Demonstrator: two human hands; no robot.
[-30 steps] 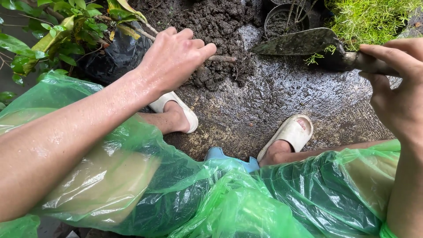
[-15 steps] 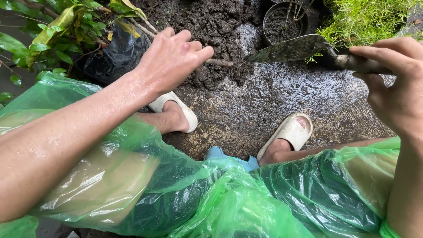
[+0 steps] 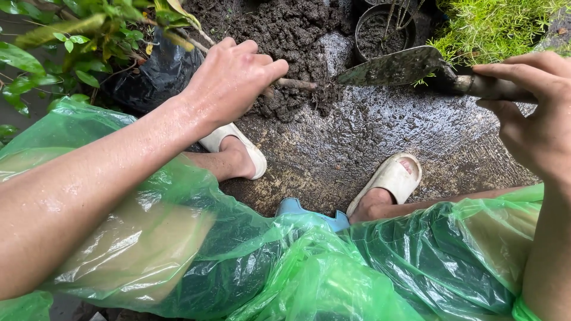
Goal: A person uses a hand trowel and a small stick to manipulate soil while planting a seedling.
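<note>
- Two wet slippers (image 3: 389, 177) are resting at six o'clock on slick ground (image 3: 357, 137); footing may be slipping.
- Right hand (image 3: 535, 128), at three o'clock, is clamping the trowel (image 3: 395, 65), whose wet handle could be twisting loose.
- Left hand (image 3: 232, 77), at eleven o'clock, is closing on a stem (image 3: 294, 83) in soil (image 3: 285, 30); the blade is nearing those fingers.
</note>
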